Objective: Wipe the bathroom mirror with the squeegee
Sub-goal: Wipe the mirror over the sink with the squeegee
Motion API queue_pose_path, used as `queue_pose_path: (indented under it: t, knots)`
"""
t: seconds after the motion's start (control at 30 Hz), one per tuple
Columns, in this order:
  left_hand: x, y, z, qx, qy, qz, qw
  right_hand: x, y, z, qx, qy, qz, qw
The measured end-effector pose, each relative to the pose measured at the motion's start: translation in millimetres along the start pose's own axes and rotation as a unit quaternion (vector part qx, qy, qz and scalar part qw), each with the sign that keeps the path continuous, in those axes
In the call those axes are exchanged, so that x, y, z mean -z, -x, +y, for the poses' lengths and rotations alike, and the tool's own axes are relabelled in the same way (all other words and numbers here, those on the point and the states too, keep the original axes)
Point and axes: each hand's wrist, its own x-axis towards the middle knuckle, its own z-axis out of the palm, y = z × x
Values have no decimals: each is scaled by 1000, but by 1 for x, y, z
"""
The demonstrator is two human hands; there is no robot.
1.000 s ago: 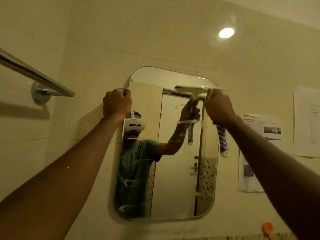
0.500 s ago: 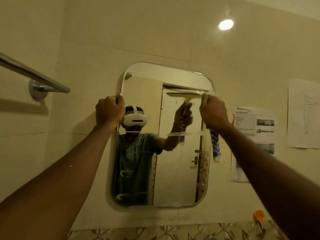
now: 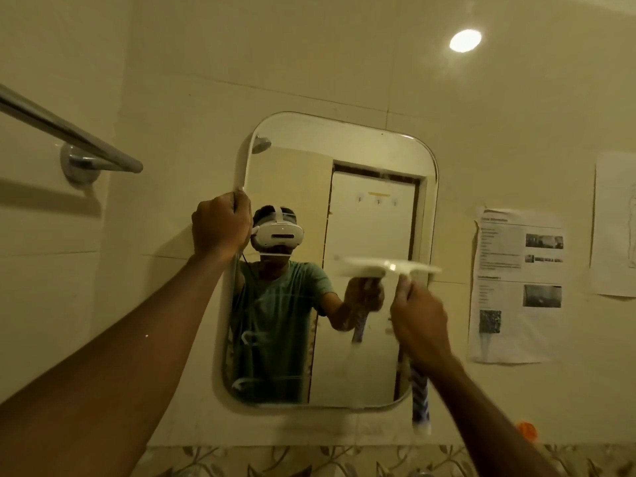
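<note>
A rounded rectangular mirror (image 3: 375, 208) hangs on the tiled wall ahead. My left hand (image 3: 220, 228) grips its left edge about a third of the way down. My right hand (image 3: 418, 325) is closed around the handle of a white squeegee (image 3: 395, 266), whose blade lies flat across the right half of the glass at mid-height. A blue-and-white striped handle end (image 3: 420, 397) sticks out below my right wrist. Soapy streaks remain on the lower left of the mirror.
A chrome towel bar (image 3: 69, 132) juts from the wall at upper left. Printed paper sheets (image 3: 516, 284) are stuck to the wall right of the mirror. A small orange object (image 3: 526, 430) sits at lower right. Patterned tiles (image 3: 309, 461) run below.
My right hand has drawn the squeegee down the right side of the mirror, from near the top to mid-height. My left hand has slid lower along the left edge.
</note>
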Motion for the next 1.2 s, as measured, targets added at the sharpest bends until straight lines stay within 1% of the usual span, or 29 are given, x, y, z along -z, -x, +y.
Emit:
queue_pose_path:
  t: [0.07, 0.13, 0.2, 0.27, 0.37, 0.47, 0.53, 0.6, 0.7, 0.8, 0.9, 0.97, 1.07, 1.13, 1.2]
  knots:
    - [1, -1, -1, 2, 11, -9, 1000, 17, -47, -31, 35, -8, 39, 999]
    - [2, -2, -2, -6, 19, -12, 1000, 33, -104, -64, 68, 11, 76, 995]
    - [1, -3, -5, -15, 21, -13, 1000, 42, -145, -89, 80, 38, 93, 992]
    - [-1, -3, -7, -30, 22, -9, 999, 40, -153, -91, 79, 56, 93, 991]
    - [-4, 0, -10, -53, 25, 17, 998, 19, -107, -52, 58, 28, 52, 997]
    - [-5, 2, -11, -65, 22, 22, 997, -13, -26, 0, -2, -41, 35, 999]
    - [-3, 2, -12, -72, 23, 16, 997, -32, 20, 20, -44, -32, 39, 998]
    - [1, 3, -11, -60, 35, 4, 998, -42, 51, 28, -61, 8, 24, 998]
    - [7, 4, -14, -37, 60, -13, 997, -32, 48, 21, -57, 12, 0, 998]
    - [11, 5, -19, -32, 68, -36, 997, -9, -6, -3, -17, -2, 42, 999]
    - [15, 5, -17, -24, 64, -59, 996, 2, -41, -22, -17, 12, 74, 997]
    - [17, 6, -15, -18, 64, -71, 995, -12, -24, -13, -51, 7, 81, 995]
    - [19, 9, -16, -17, 57, -74, 995, -52, 48, 13, -116, 3, 80, 990]
    - [20, 11, -14, -21, 57, -72, 996, -72, 95, 24, -150, 13, 57, 987]
    - [21, 12, -13, -24, 62, -64, 996, -78, 120, 27, -173, 41, 35, 983]
